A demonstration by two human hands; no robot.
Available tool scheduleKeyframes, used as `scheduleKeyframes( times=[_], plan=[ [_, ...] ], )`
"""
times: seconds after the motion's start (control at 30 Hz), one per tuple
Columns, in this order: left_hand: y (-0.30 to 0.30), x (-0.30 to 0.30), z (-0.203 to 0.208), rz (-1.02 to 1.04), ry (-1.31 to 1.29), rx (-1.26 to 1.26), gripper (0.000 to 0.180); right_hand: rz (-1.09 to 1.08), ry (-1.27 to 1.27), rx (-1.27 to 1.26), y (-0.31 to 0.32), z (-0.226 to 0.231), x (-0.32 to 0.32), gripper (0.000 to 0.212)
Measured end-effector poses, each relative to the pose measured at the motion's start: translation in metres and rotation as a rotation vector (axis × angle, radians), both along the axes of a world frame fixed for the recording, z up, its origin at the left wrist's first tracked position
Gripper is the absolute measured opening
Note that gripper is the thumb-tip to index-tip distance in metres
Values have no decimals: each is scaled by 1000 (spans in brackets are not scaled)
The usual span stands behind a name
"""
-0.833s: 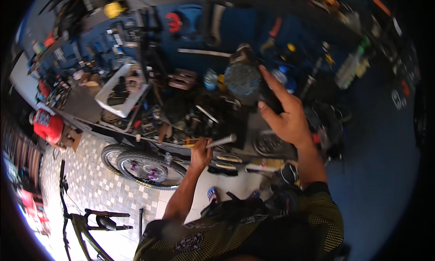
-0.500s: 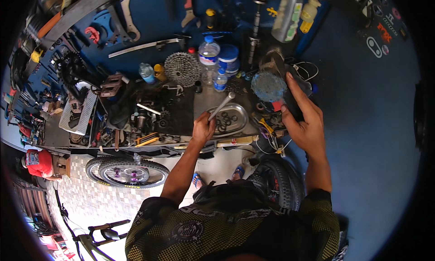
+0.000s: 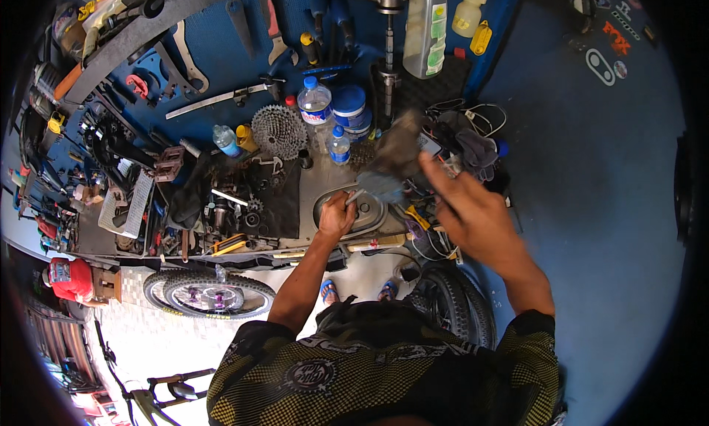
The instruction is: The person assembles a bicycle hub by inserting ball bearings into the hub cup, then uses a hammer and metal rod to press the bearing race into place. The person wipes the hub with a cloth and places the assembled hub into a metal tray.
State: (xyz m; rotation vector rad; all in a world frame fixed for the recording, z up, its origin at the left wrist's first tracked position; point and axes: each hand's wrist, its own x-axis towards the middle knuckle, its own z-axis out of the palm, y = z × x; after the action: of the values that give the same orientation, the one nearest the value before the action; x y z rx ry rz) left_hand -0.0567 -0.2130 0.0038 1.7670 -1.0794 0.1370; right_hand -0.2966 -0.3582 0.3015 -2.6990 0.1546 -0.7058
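right hand [image 3: 473,215] is lifting a blurred grey part [image 3: 395,156] above the worktop [image 3: 317,178], grip pinching its edge. left hand [image 3: 336,215] is closing around a metal tool [image 3: 353,197] at the oval tray [image 3: 373,212]. that thin pinch could be slipping, dropping the part onto the water bottles [image 3: 317,108].

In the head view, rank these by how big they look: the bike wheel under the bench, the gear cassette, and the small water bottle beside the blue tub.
1. Bike wheel, clearly largest.
2. Gear cassette.
3. Small water bottle, smallest, though fisheye bending makes the gap to the cassette unsure.
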Motion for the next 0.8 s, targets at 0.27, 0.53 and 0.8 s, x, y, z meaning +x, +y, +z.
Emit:
scheduleKeyframes(
  times=[0.27,0.53,0.8],
  plan=[
    [15,25,-10,3,25,-14,20,-88,-271,-251,3,56,-5,56],
    [-21,26,14,-52,46,6,21,-78,-360,471,26,16,-14,62],
    [-2,42,15,-46,12,-29,21,-162,-303,361,25,15,11,78]
  ],
)
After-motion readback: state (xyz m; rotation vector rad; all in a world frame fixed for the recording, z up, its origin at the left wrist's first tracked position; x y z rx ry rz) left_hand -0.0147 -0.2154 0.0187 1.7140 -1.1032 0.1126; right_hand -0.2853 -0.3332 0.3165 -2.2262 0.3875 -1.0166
